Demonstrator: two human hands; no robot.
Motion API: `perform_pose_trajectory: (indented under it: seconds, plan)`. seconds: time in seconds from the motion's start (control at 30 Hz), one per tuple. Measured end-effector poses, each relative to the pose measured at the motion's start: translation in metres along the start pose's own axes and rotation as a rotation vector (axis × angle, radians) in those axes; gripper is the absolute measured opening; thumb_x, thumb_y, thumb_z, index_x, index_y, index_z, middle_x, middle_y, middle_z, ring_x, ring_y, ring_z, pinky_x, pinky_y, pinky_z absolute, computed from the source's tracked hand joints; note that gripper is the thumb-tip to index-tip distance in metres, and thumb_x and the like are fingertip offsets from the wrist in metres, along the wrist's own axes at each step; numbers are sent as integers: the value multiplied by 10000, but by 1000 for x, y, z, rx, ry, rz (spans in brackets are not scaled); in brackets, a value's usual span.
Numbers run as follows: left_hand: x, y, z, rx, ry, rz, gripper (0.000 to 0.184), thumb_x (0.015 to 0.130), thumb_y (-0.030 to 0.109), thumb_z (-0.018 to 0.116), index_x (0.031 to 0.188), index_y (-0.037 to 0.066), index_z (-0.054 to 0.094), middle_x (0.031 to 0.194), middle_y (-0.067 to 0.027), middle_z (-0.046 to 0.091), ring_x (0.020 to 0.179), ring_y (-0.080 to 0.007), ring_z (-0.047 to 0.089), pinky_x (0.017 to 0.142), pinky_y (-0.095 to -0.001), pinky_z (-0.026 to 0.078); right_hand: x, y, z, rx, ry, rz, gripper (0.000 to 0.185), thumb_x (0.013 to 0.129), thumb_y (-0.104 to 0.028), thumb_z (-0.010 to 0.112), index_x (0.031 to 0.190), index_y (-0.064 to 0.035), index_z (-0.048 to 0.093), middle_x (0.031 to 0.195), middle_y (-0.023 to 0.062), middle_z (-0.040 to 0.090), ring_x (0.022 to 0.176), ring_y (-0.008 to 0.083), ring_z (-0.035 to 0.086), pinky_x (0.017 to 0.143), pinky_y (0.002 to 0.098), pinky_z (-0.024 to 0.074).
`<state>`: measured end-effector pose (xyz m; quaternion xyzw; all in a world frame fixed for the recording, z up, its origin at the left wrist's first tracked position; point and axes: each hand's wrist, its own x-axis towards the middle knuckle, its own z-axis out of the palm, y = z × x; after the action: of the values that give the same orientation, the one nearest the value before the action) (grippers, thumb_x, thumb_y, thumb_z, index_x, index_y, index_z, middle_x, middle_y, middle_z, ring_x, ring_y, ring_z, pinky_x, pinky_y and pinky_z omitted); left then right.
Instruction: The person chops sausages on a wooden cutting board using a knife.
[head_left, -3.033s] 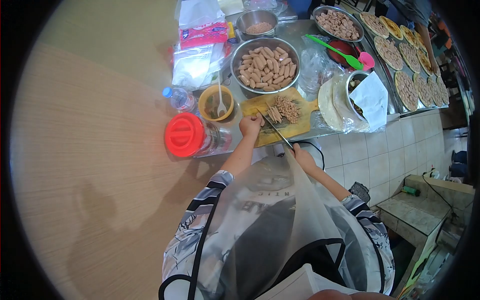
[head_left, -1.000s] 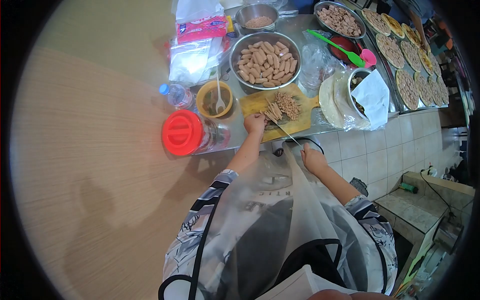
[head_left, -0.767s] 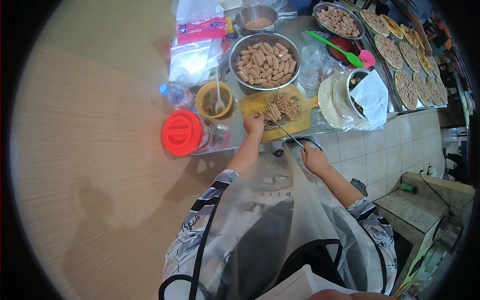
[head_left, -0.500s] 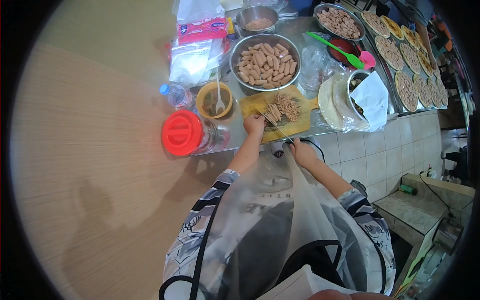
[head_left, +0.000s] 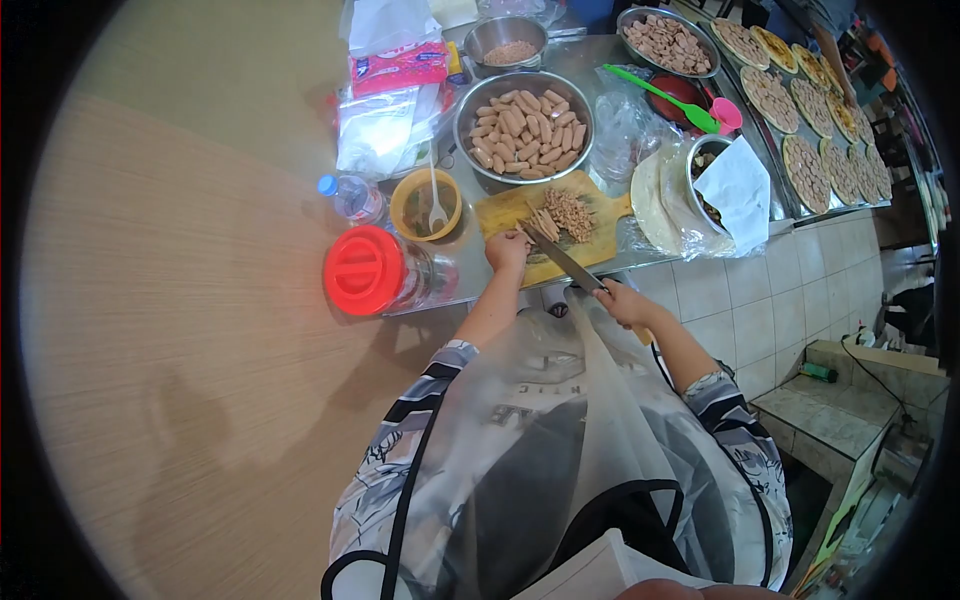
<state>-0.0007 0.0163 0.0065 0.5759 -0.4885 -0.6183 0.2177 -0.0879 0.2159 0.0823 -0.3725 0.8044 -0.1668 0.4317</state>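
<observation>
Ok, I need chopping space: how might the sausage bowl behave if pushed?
The sausage bowl is probably heavy, being well filled. It looks broad and low, so seems unlikely to tip. The loose, rounded sausages may roll if it is jolted.

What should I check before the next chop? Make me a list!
1. Knife in the right hand: ok.
2. Left hand far from the blade: not ok, its fingers are close to the tip.
3. Chopped bits on the board: ok.
4. Board safe from slipping: cannot tell.
5. Big sausage bowl upright: ok.
6. Red lid on the jar: ok.
</observation>
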Motion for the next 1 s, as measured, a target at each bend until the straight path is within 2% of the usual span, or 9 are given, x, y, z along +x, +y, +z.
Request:
perform_pose_trajectory:
  seconds: [0.1, 0.17, 0.23, 0.33, 0.4, 0.43, 0.5, 0.73, 1.0]
  plan:
    - [-4, 3, 0, 18, 29, 57, 42, 689, -17, 553, 706, -55, 559, 636, -82, 558, 489, -144, 548, 429, -223, 459, -4, -11, -21, 156, -146, 158, 274, 836, -290, 397, 875, -23, 444, 704, 227, 546, 616, 383, 528, 544, 417, 413]
    - [3, -6, 0, 75, 11, 82, 59, 701, 2, 548, 725, -51, 556, 645, -85, 558, 482, -138, 545, 426, -218, 451, 4, 6, -15, -84, 35, -151, 317, 834, -298, 384, 903, 6, 439, 787, 252, 542, 705, 392, 528, 626, 442, 409]
    - [14, -18, 2, 131, -7, 107, 77, 713, 22, 542, 744, -48, 554, 654, -88, 559, 476, -132, 542, 422, -214, 443, -2, -1, -16, -71, 70, -120, 313, 834, -296, 389, 893, 6, 443, 783, 252, 541, 731, 398, 519, 642, 446, 401]
    - [14, -15, 4, 395, 12, 175, 239, 729, 172, 579, 821, -45, 541, 696, -120, 572, 550, -197, 572, 506, -264, 459, -18, -5, -21, -24, 143, -71, 303, 833, -293, 398, 873, 3, 449, 774, 251, 539, 759, 410, 506, 656, 452, 391]
    - [-12, 13, 9, 640, 56, 324, 478, 703, 342, 604, 956, -48, 492, 827, -190, 567, 744, -287, 572, 653, -326, 445, -27, -3, -23, 12, 186, -51, 297, 833, -291, 402, 862, 1, 451, 770, 250, 538, 760, 414, 502, 654, 454, 390]
    - [-19, 23, 12, 639, 54, 324, 478, 703, 342, 604, 956, -48, 492, 827, -190, 567, 744, -287, 572, 653, -326, 445, -31, -1, -24, 32, 213, -40, 295, 833, -291, 404, 858, 0, 448, 757, 251, 537, 752, 415, 502, 646, 453, 388]
    - [-30, 37, 17, 765, -1, 326, 617, 671, 355, 627, 1087, -30, 384, 1019, -238, 463, 928, -339, 493, 782, -366, 409, -40, 2, -26, 50, 240, -25, 292, 832, -291, 406, 854, -2, 444, 744, 251, 535, 743, 416, 502, 637, 452, 387]
    - [-28, 49, 30, 906, -65, 374, 600, 646, 318, 663, 1045, -19, 367, 1039, -239, 426, 952, -347, 474, 785, -372, 419, -62, 8, -28, 78, 286, 21, 272, 836, -268, 413, 844, 3, 438, 699, 244, 532, 707, 409, 509, 606, 443, 389]
    - [-25, 56, 27, 938, -128, 254, 563, 619, 201, 669, 1074, 46, 376, 1067, -188, 433, 975, -329, 468, 798, -384, 405, -61, 12, -22, 93, 293, 44, 268, 829, -258, 427, 810, 9, 438, 694, 246, 530, 695, 409, 510, 599, 445, 386]
